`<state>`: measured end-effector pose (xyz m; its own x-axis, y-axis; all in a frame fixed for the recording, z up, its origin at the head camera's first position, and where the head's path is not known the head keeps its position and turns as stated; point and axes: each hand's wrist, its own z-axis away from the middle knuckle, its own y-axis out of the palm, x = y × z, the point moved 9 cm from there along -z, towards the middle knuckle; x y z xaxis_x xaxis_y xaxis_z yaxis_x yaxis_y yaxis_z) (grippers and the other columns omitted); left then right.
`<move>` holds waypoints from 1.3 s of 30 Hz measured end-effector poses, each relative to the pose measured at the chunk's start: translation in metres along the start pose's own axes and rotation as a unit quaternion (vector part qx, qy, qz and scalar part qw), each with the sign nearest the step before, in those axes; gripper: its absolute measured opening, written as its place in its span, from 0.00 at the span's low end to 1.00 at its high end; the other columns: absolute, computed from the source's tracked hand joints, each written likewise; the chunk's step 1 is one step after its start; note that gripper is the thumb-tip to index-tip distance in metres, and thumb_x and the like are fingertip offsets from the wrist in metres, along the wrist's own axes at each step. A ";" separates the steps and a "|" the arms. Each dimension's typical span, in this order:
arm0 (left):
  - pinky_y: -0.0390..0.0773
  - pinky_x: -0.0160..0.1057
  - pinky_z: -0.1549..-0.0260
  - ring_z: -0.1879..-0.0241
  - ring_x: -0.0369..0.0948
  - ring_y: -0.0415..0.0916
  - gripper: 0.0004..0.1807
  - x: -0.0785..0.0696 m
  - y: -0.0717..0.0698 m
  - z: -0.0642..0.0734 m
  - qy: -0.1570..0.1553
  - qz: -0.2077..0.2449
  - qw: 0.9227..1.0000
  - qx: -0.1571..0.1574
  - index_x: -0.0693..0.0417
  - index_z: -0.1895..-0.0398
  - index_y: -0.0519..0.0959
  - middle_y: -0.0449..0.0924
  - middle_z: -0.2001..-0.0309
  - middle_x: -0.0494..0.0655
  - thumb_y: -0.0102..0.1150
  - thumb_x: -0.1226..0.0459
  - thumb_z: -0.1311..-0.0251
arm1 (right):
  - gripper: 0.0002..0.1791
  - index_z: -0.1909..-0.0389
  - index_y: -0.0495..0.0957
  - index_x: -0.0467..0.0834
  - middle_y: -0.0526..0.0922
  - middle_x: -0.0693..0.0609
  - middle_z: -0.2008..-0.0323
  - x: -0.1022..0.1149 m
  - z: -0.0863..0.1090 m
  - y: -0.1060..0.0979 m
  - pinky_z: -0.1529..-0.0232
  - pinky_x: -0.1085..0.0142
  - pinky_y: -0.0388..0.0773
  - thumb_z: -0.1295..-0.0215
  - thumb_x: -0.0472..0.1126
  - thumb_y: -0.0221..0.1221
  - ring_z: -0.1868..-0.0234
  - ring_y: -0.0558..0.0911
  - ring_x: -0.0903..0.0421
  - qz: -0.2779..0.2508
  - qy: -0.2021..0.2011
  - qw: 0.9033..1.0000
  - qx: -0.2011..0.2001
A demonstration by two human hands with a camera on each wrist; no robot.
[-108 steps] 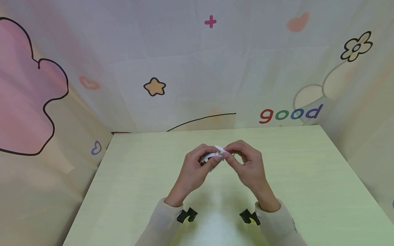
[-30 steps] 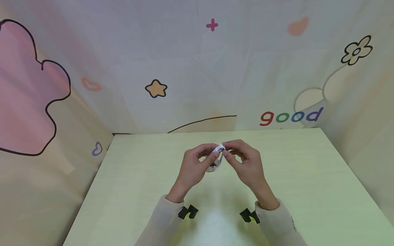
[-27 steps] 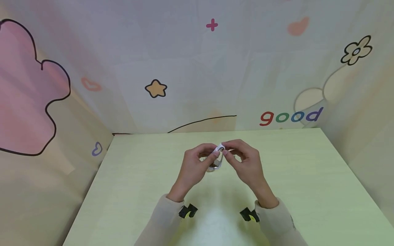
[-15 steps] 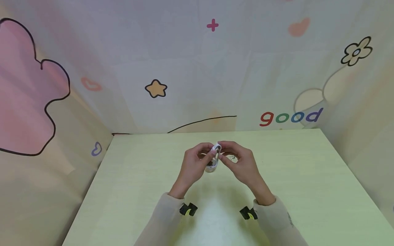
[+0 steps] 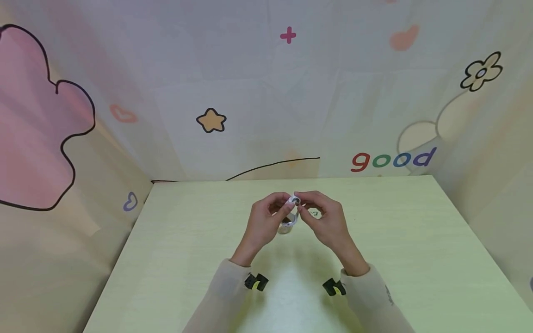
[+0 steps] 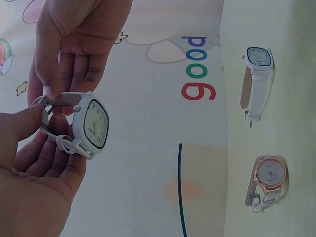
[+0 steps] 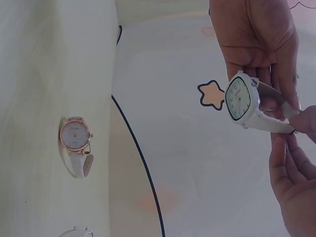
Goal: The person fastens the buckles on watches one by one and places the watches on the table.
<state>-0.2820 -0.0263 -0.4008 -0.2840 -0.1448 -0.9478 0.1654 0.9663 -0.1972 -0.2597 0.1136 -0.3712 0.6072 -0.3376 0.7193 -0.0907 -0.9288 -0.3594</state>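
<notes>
Slightly left of its place a second earlier, the right hand [image 5: 326, 219], like the left hand [image 5: 263, 226], pinched the white watch [image 6: 95, 123] by its strap [image 7: 269, 123] above the table [image 5: 166, 259]. Working the strap's ends seemed the step, calling next for steady, fine pinching. The dial [image 7: 239, 98] faced outward, away from the hands, and the watch's long axis, looped, ran hand to hand.

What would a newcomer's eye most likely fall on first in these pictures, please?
Probably the large pink shape outlined in black at the head view's left, and the multicoloured word "good" low on the backdrop's right. Next, perhaps, the white square-faced watch held above the table between the left grip and right grip. The left wrist view also shows a rose-gold-rimmed watch and another white watch lying on the table.
</notes>
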 end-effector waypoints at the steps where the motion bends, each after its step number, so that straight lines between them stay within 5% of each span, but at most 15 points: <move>1: 0.85 0.45 0.61 0.57 0.52 0.82 0.11 0.000 0.000 0.000 0.005 -0.007 1.000 -0.001 0.57 0.52 0.81 0.84 0.57 0.54 0.61 0.62 0.35 | 0.18 0.51 0.84 0.41 0.86 0.47 0.58 0.000 0.000 0.000 0.56 0.70 0.82 0.41 0.25 0.64 0.61 0.83 0.53 0.006 -0.002 1.000 0.001; 6: 0.84 0.42 0.57 0.54 0.47 0.82 0.13 -0.004 0.001 -0.001 0.021 -0.033 0.999 0.000 0.55 0.51 0.81 0.84 0.53 0.51 0.61 0.60 0.35 | 0.15 0.53 0.85 0.42 0.85 0.49 0.58 -0.003 0.001 0.000 0.58 0.70 0.82 0.39 0.27 0.62 0.60 0.83 0.56 0.030 -0.002 1.000 0.002; 14: 0.84 0.38 0.62 0.55 0.45 0.82 0.13 -0.003 -0.005 -0.002 0.013 -0.029 0.999 0.009 0.53 0.52 0.82 0.84 0.54 0.50 0.62 0.58 0.36 | 0.15 0.51 0.82 0.41 0.86 0.47 0.56 -0.009 0.003 0.000 0.54 0.77 0.79 0.38 0.28 0.63 0.58 0.83 0.57 -0.027 0.031 0.999 -0.002; 22: 0.85 0.37 0.68 0.56 0.45 0.83 0.13 -0.010 -0.007 -0.001 0.044 -0.044 0.998 0.015 0.55 0.52 0.81 0.84 0.55 0.51 0.61 0.59 0.34 | 0.10 0.59 0.82 0.32 0.85 0.40 0.62 0.030 -0.002 -0.005 0.58 0.78 0.79 0.42 0.22 0.62 0.62 0.83 0.51 -0.002 -0.011 1.000 0.005; 29: 0.81 0.41 0.51 0.53 0.41 0.82 0.12 -0.015 -0.007 0.000 0.065 -0.051 0.996 0.021 0.52 0.51 0.82 0.84 0.53 0.47 0.62 0.59 0.35 | 0.10 0.56 0.80 0.32 0.84 0.40 0.60 0.021 0.001 -0.003 0.55 0.77 0.79 0.39 0.25 0.62 0.60 0.82 0.57 -0.040 0.013 0.999 0.005; 39: 0.81 0.42 0.49 0.53 0.39 0.81 0.15 -0.009 -0.020 0.006 0.033 -0.046 0.997 0.059 0.47 0.50 0.81 0.84 0.54 0.42 0.67 0.60 0.40 | 0.12 0.56 0.82 0.37 0.85 0.42 0.61 0.011 0.003 -0.007 0.52 0.75 0.80 0.40 0.25 0.62 0.59 0.84 0.64 -0.079 -0.006 0.996 -0.029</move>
<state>-0.2770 -0.0455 -0.3901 -0.3641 -0.2138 -0.9065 0.2446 0.9172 -0.3146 -0.2499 0.1169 -0.3630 0.6272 -0.1845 0.7567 -0.0376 -0.9776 -0.2073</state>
